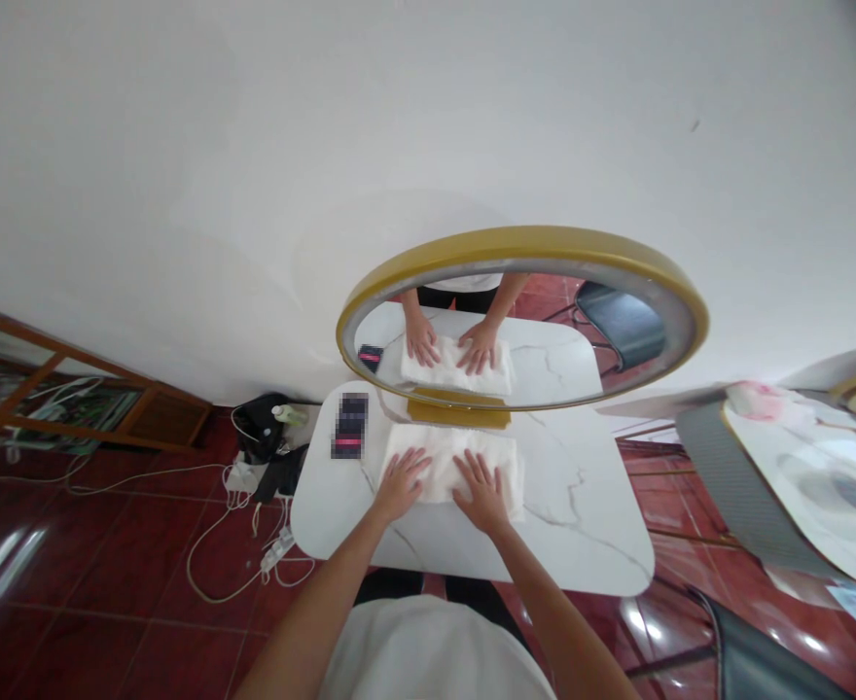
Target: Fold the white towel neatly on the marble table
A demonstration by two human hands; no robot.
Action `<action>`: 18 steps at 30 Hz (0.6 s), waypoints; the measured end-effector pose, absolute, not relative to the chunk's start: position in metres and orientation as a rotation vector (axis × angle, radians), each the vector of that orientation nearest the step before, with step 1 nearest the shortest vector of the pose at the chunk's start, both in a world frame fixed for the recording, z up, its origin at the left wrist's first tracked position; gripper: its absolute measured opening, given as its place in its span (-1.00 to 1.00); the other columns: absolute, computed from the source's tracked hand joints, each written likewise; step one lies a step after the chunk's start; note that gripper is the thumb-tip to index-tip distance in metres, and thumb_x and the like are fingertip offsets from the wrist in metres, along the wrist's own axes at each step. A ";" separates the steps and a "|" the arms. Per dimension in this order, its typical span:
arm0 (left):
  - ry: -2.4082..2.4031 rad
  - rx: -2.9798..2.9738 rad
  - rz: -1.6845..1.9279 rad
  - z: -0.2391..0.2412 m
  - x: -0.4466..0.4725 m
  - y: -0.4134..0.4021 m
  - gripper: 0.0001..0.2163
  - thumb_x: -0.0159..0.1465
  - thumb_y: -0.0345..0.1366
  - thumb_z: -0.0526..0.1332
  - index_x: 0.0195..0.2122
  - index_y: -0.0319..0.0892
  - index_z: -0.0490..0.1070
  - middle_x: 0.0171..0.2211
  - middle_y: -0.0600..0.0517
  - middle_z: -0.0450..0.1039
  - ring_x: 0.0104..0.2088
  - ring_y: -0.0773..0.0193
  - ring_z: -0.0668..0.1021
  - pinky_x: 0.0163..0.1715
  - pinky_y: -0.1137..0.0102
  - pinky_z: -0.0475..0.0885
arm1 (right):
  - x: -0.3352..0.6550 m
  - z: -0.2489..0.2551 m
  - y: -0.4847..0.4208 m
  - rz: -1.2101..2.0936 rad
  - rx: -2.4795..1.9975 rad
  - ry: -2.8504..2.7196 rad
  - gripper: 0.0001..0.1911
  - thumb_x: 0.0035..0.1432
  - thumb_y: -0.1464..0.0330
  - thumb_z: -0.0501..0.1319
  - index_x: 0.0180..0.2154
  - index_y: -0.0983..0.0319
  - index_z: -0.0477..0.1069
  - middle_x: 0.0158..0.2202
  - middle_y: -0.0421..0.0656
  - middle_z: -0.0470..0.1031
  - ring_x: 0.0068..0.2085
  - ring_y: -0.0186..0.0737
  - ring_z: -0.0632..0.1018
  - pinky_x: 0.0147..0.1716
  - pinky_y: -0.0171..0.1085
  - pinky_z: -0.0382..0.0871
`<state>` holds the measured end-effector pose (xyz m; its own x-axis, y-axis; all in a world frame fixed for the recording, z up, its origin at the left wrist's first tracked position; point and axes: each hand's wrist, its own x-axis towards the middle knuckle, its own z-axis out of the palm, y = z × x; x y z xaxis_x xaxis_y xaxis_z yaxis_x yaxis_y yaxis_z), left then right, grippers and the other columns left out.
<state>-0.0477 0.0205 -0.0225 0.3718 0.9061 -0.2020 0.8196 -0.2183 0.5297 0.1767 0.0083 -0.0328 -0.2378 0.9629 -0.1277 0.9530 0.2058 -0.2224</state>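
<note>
A folded white towel (439, 452) lies on a white marble-look table (581, 515), just in front of an oval gold-framed mirror (522, 248). My left hand (401, 481) lies flat on the towel's left part, fingers spread and open. My right hand (482, 491) rests flat on the towel's right part, fingers stretched out. Neither hand holds anything. The mirror reflects both hands and the towel.
A phone (349, 425) lies at the table's back left corner. A black bag (264, 425), a power strip and loose cables (238, 506) are on the red tiled floor to the left. A second table with a mirror (800, 476) and dark chairs (764, 661) are on the right.
</note>
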 end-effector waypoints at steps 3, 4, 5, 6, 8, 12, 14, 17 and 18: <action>1.504 2.062 0.232 -0.023 -0.048 0.003 -0.46 0.22 -0.40 0.00 0.23 0.12 0.02 0.28 0.19 -0.04 0.29 0.23 -0.01 0.24 0.09 -0.13 | 0.175 -0.032 -0.010 0.402 -1.887 -2.407 -0.33 0.18 0.21 -0.01 0.27 -0.04 -0.22 0.33 -0.31 -0.22 0.30 -0.09 -0.12 0.19 0.15 -0.21; 1.498 2.069 0.236 -0.023 -0.049 -0.005 -0.46 0.23 -0.39 0.00 0.23 0.12 0.01 0.29 0.19 -0.05 0.29 0.23 -0.01 0.24 0.09 -0.14 | 0.176 -0.032 -0.018 0.404 -1.871 -2.415 -0.33 0.18 0.20 -0.01 0.27 -0.04 -0.22 0.33 -0.30 -0.22 0.30 -0.09 -0.12 0.19 0.16 -0.22; 1.486 2.078 0.235 -0.022 -0.051 -0.013 -0.46 0.23 -0.39 0.00 0.24 0.12 -0.01 0.29 0.19 -0.05 0.29 0.22 -0.02 0.25 0.09 -0.15 | 0.177 -0.032 -0.027 0.408 -1.853 -2.426 -0.33 0.18 0.19 -0.01 0.27 -0.03 -0.23 0.33 -0.29 -0.22 0.30 -0.08 -0.12 0.19 0.16 -0.23; 1.470 2.088 0.230 -0.022 -0.053 -0.021 -0.46 0.23 -0.38 0.00 0.24 0.12 -0.02 0.29 0.19 -0.06 0.29 0.22 -0.03 0.25 0.09 -0.15 | 0.179 -0.032 -0.036 0.415 -1.833 -2.440 -0.33 0.18 0.18 -0.01 0.27 -0.02 -0.23 0.33 -0.28 -0.22 0.30 -0.06 -0.11 0.19 0.16 -0.23; 1.431 2.106 0.213 -0.021 -0.058 -0.038 -0.45 0.24 -0.37 0.00 0.25 0.12 -0.04 0.29 0.19 -0.08 0.29 0.22 -0.04 0.25 0.09 -0.16 | 0.183 -0.031 -0.055 0.439 -1.786 -2.474 -0.32 0.18 0.15 0.00 0.27 -0.02 -0.23 0.33 -0.26 -0.21 0.30 -0.04 -0.10 0.19 0.15 -0.24; 1.343 2.125 0.180 -0.018 -0.065 -0.061 -0.47 0.27 -0.33 -0.01 0.26 0.12 -0.07 0.30 0.18 -0.09 0.29 0.22 -0.05 0.25 0.10 -0.15 | 0.193 -0.031 -0.083 0.515 -1.706 -2.537 -0.29 0.16 0.09 0.02 0.27 -0.03 -0.24 0.32 -0.25 -0.17 0.29 -0.02 -0.05 0.19 0.12 -0.24; 1.321 2.127 0.168 -0.017 -0.067 -0.066 -0.49 0.29 -0.29 -0.02 0.26 0.11 -0.08 0.30 0.16 -0.10 0.29 0.21 -0.05 0.25 0.09 -0.14 | 0.196 -0.033 -0.087 0.538 -1.700 -2.551 -0.28 0.15 0.07 0.03 0.27 -0.04 -0.23 0.32 -0.25 -0.16 0.29 -0.01 -0.04 0.19 0.12 -0.23; 1.298 2.134 0.147 -0.016 -0.070 -0.066 -0.51 0.31 -0.26 -0.03 0.26 0.11 -0.09 0.30 0.15 -0.11 0.29 0.21 -0.05 0.24 0.09 -0.12 | 0.198 -0.034 -0.081 0.534 -1.677 -2.577 -0.27 0.14 0.04 0.03 0.27 -0.06 -0.23 0.32 -0.25 -0.15 0.28 -0.01 -0.02 0.19 0.11 -0.22; 1.284 2.141 0.140 -0.017 -0.071 -0.064 -0.51 0.31 -0.26 -0.03 0.26 0.12 -0.08 0.30 0.15 -0.10 0.29 0.21 -0.04 0.24 0.10 -0.11 | 0.198 -0.035 -0.076 0.524 -1.660 -2.591 -0.27 0.14 0.04 0.03 0.26 -0.06 -0.23 0.32 -0.26 -0.16 0.28 -0.01 -0.01 0.19 0.10 -0.21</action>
<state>-0.0710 -0.0637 -0.0166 0.5194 0.8255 -0.2206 0.7583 -0.3263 0.5644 0.1983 -0.0762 -0.0346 -0.4341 0.8862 -0.1620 0.8794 0.3780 -0.2894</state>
